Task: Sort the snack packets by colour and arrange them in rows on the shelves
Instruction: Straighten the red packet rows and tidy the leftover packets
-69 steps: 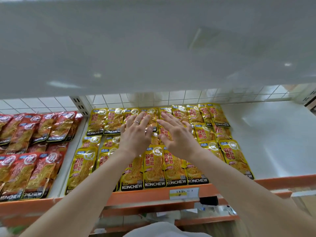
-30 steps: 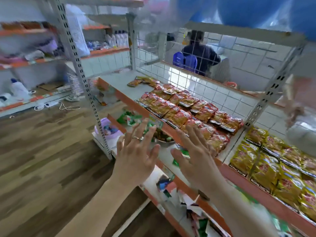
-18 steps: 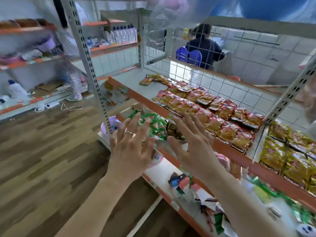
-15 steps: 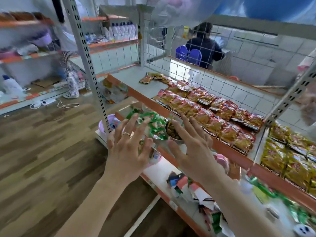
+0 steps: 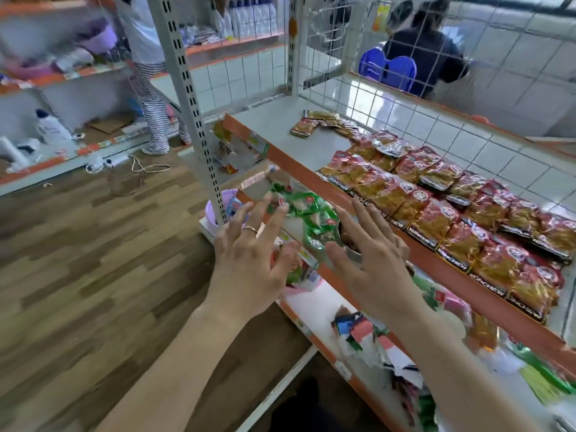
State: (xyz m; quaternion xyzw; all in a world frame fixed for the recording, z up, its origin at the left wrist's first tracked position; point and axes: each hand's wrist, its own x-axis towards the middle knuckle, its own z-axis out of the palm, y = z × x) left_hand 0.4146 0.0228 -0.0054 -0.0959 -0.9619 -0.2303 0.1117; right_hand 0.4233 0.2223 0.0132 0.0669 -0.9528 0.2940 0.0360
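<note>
Left hand point(image 5: 249, 263) hovered empty, fingers spread, beside the right hand point(image 5: 374, 269), equally spread and empty. Just beyond them lay loose green packets point(image 5: 314, 210), probably the next pick. Right of both hands, red packets point(image 5: 461, 213) sat in sorted, overlapping rows.

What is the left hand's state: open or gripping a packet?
Open. The left hand has its fingers spread straight and holds nothing; it hovers in front of the green packets.
</note>
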